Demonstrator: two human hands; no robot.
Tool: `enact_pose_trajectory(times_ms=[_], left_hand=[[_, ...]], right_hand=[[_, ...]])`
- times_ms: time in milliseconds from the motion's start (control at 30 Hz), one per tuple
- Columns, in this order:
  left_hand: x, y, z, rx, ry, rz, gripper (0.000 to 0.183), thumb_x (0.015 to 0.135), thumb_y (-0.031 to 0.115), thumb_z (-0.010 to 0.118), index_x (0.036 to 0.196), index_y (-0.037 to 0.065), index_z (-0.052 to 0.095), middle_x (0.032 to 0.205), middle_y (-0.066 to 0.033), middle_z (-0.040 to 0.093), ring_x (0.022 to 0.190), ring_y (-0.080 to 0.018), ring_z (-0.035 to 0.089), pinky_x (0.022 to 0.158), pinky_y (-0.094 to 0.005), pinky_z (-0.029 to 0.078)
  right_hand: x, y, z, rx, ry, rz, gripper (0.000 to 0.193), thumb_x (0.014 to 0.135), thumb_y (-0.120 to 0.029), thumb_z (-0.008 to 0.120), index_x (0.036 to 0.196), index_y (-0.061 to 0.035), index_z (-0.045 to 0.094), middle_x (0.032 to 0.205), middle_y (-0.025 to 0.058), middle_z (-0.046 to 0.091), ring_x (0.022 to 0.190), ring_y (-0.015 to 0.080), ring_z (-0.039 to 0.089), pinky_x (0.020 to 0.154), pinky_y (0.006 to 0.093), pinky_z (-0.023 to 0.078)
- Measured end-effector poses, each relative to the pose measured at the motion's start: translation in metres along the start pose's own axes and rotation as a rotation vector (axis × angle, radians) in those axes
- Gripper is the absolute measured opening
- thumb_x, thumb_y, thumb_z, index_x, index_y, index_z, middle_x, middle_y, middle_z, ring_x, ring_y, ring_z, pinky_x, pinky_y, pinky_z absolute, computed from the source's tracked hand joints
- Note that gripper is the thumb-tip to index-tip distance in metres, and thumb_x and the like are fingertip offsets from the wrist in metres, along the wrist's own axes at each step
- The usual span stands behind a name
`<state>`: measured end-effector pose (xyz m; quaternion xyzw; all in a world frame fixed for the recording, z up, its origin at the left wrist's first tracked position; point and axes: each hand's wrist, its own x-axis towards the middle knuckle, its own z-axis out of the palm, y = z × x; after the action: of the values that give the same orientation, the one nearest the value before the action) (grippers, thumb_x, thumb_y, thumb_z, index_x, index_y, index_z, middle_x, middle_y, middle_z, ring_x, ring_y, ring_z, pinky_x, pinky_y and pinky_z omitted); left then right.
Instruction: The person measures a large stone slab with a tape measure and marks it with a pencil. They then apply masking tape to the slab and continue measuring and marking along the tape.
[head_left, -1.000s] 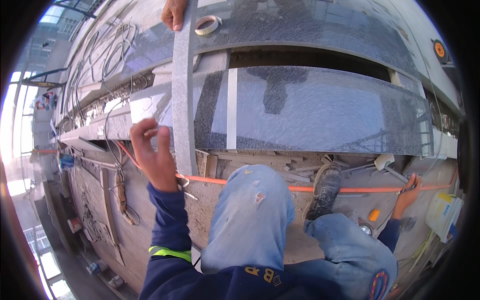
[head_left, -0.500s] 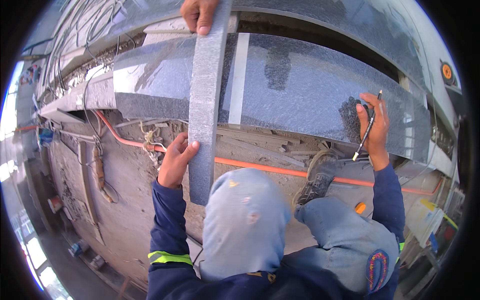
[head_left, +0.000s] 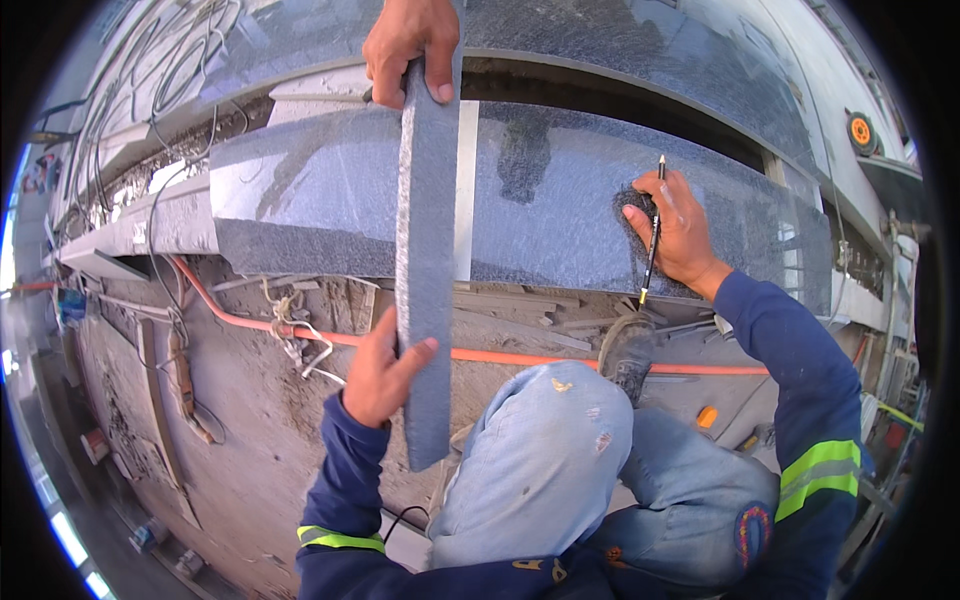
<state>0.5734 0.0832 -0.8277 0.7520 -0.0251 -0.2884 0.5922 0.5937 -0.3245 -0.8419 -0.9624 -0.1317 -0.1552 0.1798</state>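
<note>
A long narrow strip of grey stone (head_left: 430,270) stands crosswise over a polished grey granite slab (head_left: 570,215), with one rough, pale edge showing. My left hand (head_left: 383,372) grips its near end, thumb on one face and fingers on the other side. At the far end, a co-worker's hand (head_left: 412,45) grips the same strip from above. My right hand (head_left: 685,235) holds a dark pencil (head_left: 653,240) between thumb and fingers, close over the slab's right part, where its dark reflection shows. Right of the strip, a white band (head_left: 466,190) crosses the slab.
An orange hose (head_left: 520,357) runs along the dusty ground before the slab. My boot (head_left: 628,355) is beside it. A tool with a cord (head_left: 183,385) lies at left, and cables (head_left: 205,50) coil at the far left. Behind the slab is a dark gap (head_left: 620,100).
The stone strip has tipped, so its rough edge now shows, and its near end has come closer to me. My right hand with the pencil has moved left. The co-worker's hand reaches further in.
</note>
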Motion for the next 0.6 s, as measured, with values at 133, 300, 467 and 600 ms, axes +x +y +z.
enact_pose_trajectory(times_ms=[133, 300, 467, 600], left_hand=[[-0.011, 0.016, 0.014, 0.391, 0.054, 0.052, 0.035, 0.089, 0.021, 0.069, 0.109, -0.004, 0.056, 0.085, -0.0222, 0.068, 0.077, -0.0354, 0.067, 0.072, -0.0406, 0.051], [-0.026, 0.022, 0.015, 0.461, 0.078, -0.007, 0.032, 0.084, 0.024, 0.073, 0.092, -0.003, 0.057, 0.076, -0.0235, 0.065, 0.07, -0.0416, 0.065, 0.061, -0.0439, 0.049], [-0.043, 0.02, 0.008, 0.605, 0.022, 0.04, 0.029, 0.081, 0.017, 0.073, 0.096, -0.004, 0.059, 0.075, -0.0205, 0.063, 0.064, -0.0322, 0.062, 0.061, -0.0385, 0.048], [-0.055, 0.012, 0.011, 0.523, 0.018, -0.031, 0.033, 0.079, 0.019, 0.074, 0.098, -0.003, 0.059, 0.08, -0.022, 0.064, 0.072, -0.0388, 0.066, 0.065, -0.0412, 0.05]], right_hand=[[0.001, 0.0, -0.002, -0.007, 0.004, -0.013, 0.026, 0.089, -0.018, 0.071, 0.107, -0.0039, 0.058, 0.098, 0.0122, 0.061, 0.088, 0.0335, 0.058, 0.072, 0.0429, 0.049], [-0.001, -0.002, 0.001, 0.008, 0.019, 0.009, 0.025, 0.089, -0.018, 0.071, 0.106, -0.0036, 0.058, 0.098, 0.0124, 0.061, 0.087, 0.0334, 0.058, 0.073, 0.0426, 0.048], [-0.002, 0.001, 0.0, 0.005, 0.02, -0.012, 0.025, 0.089, -0.016, 0.071, 0.106, -0.0038, 0.058, 0.097, 0.0124, 0.06, 0.087, 0.0331, 0.058, 0.073, 0.042, 0.048], [0.0, 0.002, 0.001, 0.011, 0.024, -0.022, 0.025, 0.088, -0.015, 0.071, 0.106, -0.0041, 0.057, 0.097, 0.0122, 0.058, 0.086, 0.0329, 0.057, 0.072, 0.0422, 0.048]])
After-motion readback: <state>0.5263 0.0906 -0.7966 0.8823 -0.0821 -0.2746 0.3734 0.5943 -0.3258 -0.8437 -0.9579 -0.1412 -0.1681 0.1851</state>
